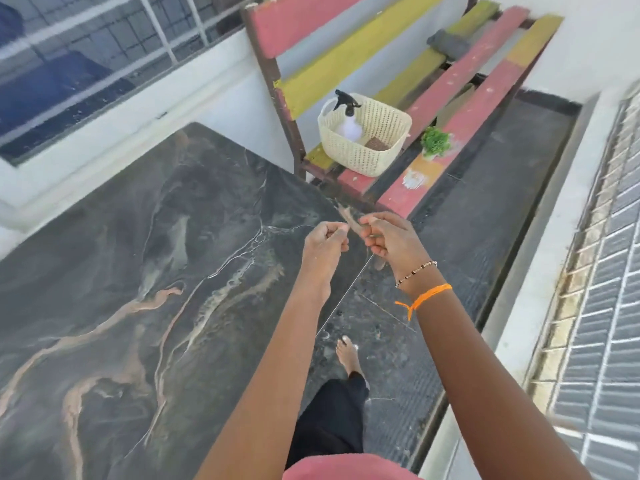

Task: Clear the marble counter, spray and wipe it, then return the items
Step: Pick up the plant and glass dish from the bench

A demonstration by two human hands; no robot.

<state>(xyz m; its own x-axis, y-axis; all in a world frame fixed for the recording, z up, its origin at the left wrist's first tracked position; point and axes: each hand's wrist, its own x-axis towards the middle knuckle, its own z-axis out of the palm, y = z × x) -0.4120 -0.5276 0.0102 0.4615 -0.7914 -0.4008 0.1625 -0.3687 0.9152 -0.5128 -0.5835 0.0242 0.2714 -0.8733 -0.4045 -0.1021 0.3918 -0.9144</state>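
Note:
The dark marble counter (pixel 138 271) with tan and white veins fills the left and centre. Over its right edge my right hand (pixel 388 237) pinches a small brownish scrap (pixel 349 220), blurred, maybe a dry leaf or feather. My left hand (pixel 325 240) is close beside it with its fingers curled; whether it holds anything I cannot tell. On the painted bench behind stands a cream woven basket (pixel 367 154) with a white spray bottle (pixel 348 116) with a black trigger inside. A small green plant (pixel 435 142) sits on the bench to the basket's right.
The red and yellow slatted bench (pixel 485 81) carries a grey cloth (pixel 448 45) at its far end. A white wall and window lie left, and a tiled ledge (pixel 606 306) right. My bare foot (pixel 348 355) stands on the dark floor between counter and ledge.

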